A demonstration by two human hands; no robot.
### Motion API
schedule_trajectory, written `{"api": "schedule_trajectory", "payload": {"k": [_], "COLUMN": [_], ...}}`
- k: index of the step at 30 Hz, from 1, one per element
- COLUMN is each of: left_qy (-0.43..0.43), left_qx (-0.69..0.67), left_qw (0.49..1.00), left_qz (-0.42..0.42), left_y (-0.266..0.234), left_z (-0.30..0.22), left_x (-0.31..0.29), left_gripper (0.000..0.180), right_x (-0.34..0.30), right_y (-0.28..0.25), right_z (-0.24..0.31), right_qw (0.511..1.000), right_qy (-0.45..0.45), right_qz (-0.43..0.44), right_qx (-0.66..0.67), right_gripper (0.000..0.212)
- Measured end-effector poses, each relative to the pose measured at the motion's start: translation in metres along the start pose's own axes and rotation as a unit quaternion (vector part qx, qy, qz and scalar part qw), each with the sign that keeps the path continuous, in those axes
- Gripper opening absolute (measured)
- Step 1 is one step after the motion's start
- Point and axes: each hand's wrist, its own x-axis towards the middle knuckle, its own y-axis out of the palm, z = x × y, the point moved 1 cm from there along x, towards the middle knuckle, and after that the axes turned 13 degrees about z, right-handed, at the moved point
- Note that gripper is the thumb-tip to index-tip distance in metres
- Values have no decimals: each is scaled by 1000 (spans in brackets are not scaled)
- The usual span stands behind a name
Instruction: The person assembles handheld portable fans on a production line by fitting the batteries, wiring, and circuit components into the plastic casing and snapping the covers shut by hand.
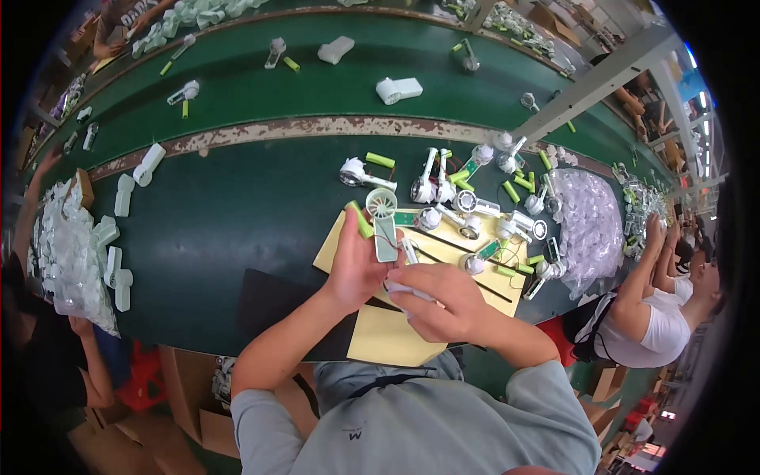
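The left hand (355, 265) cradles a pale green fan housing (385, 241) above the yellow board (388, 336) on the table (190, 245), its fingers partly hidden behind the handle, so how tightly they close I cannot tell. The housing's long axis points away from the wearer, round grille farthest, with a green cylinder (360, 221) beside it. Just right of the handle's near end sits the right hand (443, 299), fingers closed around a white piece (412, 291) (its exact kind is unclear).

Green conveyor (229, 79); pale metal post (602, 83); bright ceiling lights (703, 100)
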Motion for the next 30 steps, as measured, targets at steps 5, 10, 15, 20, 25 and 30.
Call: {"api": "schedule_trajectory", "payload": {"k": [5, 10, 15, 20, 25, 30], "left_qy": [35, 78, 50, 75, 96, 104], "left_qx": [73, 170, 242, 151, 164, 239], "left_qw": [997, 982, 967, 986, 982, 965], "left_qz": [-12, -7, -53, 17, 6, -16], "left_y": [-18, -16, -8, -16, -24, -16], "left_z": [8, 2, 6, 5, 6, 0], "left_x": [0, 2, -1, 0, 3, 1], "left_gripper": [44, 40, 41, 36, 30, 28], "right_x": [-16, -17, -16, -19, -23, -22], "right_y": [13, 10, 8, 5, 8, 13], "right_z": [13, 15, 8, 9, 12, 12], "right_qw": [999, 999, 995, 995, 997, 998], "right_qy": [-29, -36, -18, -29, -34, -44], "right_qz": [22, -6, -101, -96, -45, -7], "right_qx": [-35, -36, -13, -29, -59, -38], "right_gripper": [26, 25, 20, 19, 19, 16]}}
